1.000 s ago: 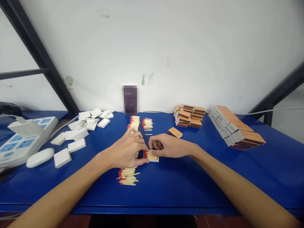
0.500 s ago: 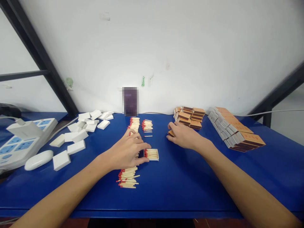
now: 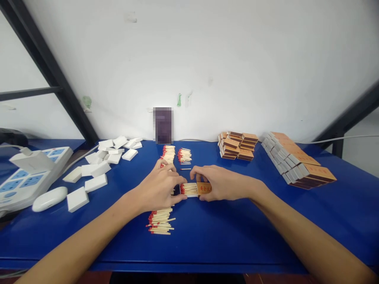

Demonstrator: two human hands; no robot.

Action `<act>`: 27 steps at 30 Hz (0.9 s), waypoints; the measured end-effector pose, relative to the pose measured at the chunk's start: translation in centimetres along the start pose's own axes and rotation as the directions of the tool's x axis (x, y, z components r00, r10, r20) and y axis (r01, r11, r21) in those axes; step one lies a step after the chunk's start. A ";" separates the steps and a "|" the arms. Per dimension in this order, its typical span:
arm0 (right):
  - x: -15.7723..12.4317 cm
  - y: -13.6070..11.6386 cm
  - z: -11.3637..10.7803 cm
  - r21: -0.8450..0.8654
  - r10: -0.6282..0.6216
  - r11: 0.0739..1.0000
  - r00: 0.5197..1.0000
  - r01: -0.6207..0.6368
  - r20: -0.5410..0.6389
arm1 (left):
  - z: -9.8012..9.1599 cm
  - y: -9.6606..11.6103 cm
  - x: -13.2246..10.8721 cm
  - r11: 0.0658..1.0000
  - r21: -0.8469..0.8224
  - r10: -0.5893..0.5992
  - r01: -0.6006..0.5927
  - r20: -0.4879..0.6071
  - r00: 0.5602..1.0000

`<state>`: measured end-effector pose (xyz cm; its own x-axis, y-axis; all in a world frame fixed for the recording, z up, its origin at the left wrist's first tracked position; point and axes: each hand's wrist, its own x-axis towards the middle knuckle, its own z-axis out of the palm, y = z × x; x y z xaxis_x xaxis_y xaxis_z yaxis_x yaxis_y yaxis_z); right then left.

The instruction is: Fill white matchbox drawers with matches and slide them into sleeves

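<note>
White wall behind blue tabletop (image 3: 237, 228). Orange matchbox rows (image 3: 299, 159) far right, white trays (image 3: 97, 165) left, loose matches (image 3: 160, 221) near. My left hand (image 3: 158, 189) pinches white match-filled tray (image 3: 188, 189); my right hand (image 3: 220, 182) grips orange cardboard sleeve (image 3: 204, 188) touching tray's end, table centre.

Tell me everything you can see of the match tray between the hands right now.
The match tray is a small white open box, cardboard by its look, lying flat on the blue table. It is packed with pale matches, red heads pointing left. The left hand grips its left end; the right hand holds an orange sleeve against its right end.
</note>
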<state>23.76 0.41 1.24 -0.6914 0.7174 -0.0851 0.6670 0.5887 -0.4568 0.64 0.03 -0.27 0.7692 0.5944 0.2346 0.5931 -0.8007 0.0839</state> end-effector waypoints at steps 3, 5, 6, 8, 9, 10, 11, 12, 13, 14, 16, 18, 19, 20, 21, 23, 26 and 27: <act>0.2 0.1 0.2 0.027 -0.027 0.999 1.000 0.027 0.008 | 0.0 0.0 -0.1 1.000 -0.019 -0.015 0.015 0.000 1.000; 0.2 0.0 0.3 0.040 -0.037 0.999 0.999 0.036 0.017 | 0.0 0.0 -0.1 0.999 -0.033 -0.023 0.023 0.003 1.000; 0.2 0.0 0.3 0.037 -0.036 0.999 0.999 0.035 0.015 | 0.0 0.1 -0.1 0.999 -0.037 -0.023 0.023 0.002 1.000; 0.1 -0.1 0.2 0.017 -0.029 0.999 1.000 0.029 0.010 | 0.0 0.1 -0.1 0.999 -0.039 -0.018 0.018 0.000 1.000; 0.1 -0.1 0.2 0.001 -0.026 1.000 1.000 0.026 0.009 | 0.0 0.1 -0.1 0.999 -0.040 -0.016 0.016 0.000 1.000; 0.1 -0.1 0.2 -0.018 -0.021 1.000 1.000 0.021 0.007 | 0.1 0.1 -0.1 0.999 -0.043 -0.014 0.014 -0.001 1.000; 0.1 -0.1 0.2 -0.036 -0.016 0.999 1.000 0.016 0.004 | 0.1 0.0 -0.1 0.999 -0.048 -0.012 0.012 -0.004 1.000; 0.0 -0.2 0.1 -0.051 -0.012 0.999 1.000 0.012 0.002 | 0.2 0.0 -0.1 0.999 -0.054 -0.008 0.008 -0.008 1.000; 0.0 -0.2 0.1 -0.058 -0.009 0.998 1.000 0.009 0.002 | 0.2 0.0 -0.1 0.998 -0.059 -0.003 0.003 -0.012 1.000; 0.0 -0.2 0.1 -0.058 -0.008 0.998 1.000 0.008 0.004 | 0.2 0.0 -0.1 0.998 -0.061 0.000 -0.001 -0.017 1.000; 0.0 -0.2 0.1 -0.045 -0.010 0.999 1.000 0.010 0.006 | 0.3 -0.1 -0.1 0.998 -0.060 -0.001 0.000 -0.020 1.000; 0.1 -0.2 0.0 -0.029 -0.010 1.000 1.000 0.010 0.007 | 0.2 0.0 0.0 0.998 -0.063 -0.009 0.008 -0.017 1.000; 0.1 -0.2 0.0 -0.021 -0.010 1.000 1.000 0.010 0.010 | 0.2 0.0 0.0 0.998 -0.066 -0.013 0.012 -0.014 1.000; 0.1 -0.2 -0.1 -0.014 -0.012 1.000 1.000 0.012 0.014 | 0.2 0.0 0.0 0.997 -0.071 -0.013 0.013 -0.012 1.000; 0.1 -0.2 -0.1 -0.006 -0.019 1.000 1.000 0.019 0.019 | 0.2 0.0 0.0 0.997 -0.074 -0.013 0.012 -0.009 1.000; 0.1 -0.1 -0.1 0.017 -0.048 0.999 0.999 0.047 0.020 | 0.1 0.1 0.0 0.997 -0.074 -0.012 0.011 -0.005 1.000; 0.2 0.0 0.0 0.060 -0.083 0.995 0.997 0.083 0.002 | 0.1 0.1 0.0 0.998 -0.064 -0.017 0.017 -0.002 1.000; 0.2 0.0 0.1 0.074 -0.083 0.994 0.997 0.083 -0.003 | 0.0 0.1 0.1 0.998 -0.063 -0.020 0.019 -0.002 1.000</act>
<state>23.62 0.52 1.12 -0.7436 0.6672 -0.0446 0.5852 0.6170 -0.5261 0.75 -0.02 -0.29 0.7569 0.6098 0.2351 0.5920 -0.7921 0.1488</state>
